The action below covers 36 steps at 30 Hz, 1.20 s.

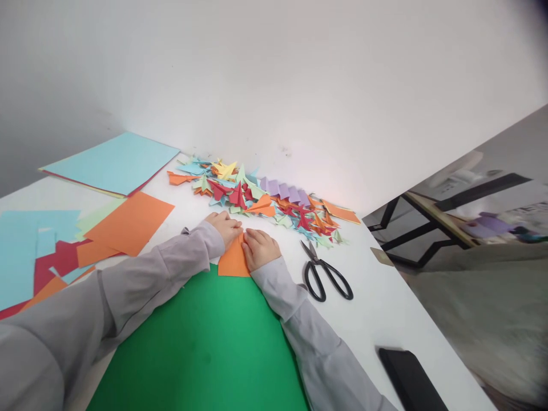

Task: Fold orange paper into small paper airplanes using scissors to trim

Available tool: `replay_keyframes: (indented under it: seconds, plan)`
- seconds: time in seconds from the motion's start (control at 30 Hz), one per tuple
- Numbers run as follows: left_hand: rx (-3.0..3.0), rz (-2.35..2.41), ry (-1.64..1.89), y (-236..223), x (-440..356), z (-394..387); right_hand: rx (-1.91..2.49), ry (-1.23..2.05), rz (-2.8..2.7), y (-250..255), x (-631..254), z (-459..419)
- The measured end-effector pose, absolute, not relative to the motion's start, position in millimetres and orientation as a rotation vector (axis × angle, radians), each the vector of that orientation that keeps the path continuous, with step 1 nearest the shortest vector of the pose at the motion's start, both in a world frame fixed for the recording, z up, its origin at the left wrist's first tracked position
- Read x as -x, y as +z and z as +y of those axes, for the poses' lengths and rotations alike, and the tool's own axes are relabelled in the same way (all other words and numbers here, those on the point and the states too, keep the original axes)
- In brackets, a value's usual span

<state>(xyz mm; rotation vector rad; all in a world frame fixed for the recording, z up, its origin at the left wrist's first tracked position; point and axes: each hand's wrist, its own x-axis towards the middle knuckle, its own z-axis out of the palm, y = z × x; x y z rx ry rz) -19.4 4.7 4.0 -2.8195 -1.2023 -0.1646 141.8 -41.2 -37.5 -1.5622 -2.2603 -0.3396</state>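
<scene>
A piece of orange paper lies across the far edge of a green sheet, its top partly hidden by my fingers. My left hand pinches the paper's upper left corner with curled fingers. At the upper right edge, my right hand has its fingers pressed together on the same paper, close to the left fingertips. Just beyond both hands spreads a pile of small folded paper pieces in red, orange, yellow, green and blue. To the right of my right hand lie black-handled scissors, blades partly apart.
Large blue sheets are stacked at the back left. Orange sheets and blue offcuts lie left. A pleated purple strip rests on the pile. A black phone-like object sits near the table's right edge; a wall stands behind.
</scene>
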Motion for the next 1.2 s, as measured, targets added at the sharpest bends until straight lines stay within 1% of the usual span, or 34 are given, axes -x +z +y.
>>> replay_keyframes:
  seconds: [0.43,0.63,0.8,0.93,1.2]
  plan:
    - [2.762,-1.114,-0.074,3.2,14.8,6.2,1.559,-0.417,-2.310,-30.5,-131.3,-37.4]
    - [2.747,-1.199,-0.245,0.6,18.9,3.6,1.674,-0.353,-2.202,-33.6,-126.7,-39.8]
    - [2.750,-1.261,-0.307,-1.8,21.1,1.7,1.648,-0.369,-2.221,-36.1,-125.9,-39.8]
    - [2.762,-1.254,-0.283,-2.5,21.0,3.3,1.655,-0.398,-2.199,-37.0,-126.2,-40.3]
    - [2.792,-1.252,-0.146,-0.6,20.1,6.9,1.461,-0.392,-2.269,-33.6,-122.0,-48.4]
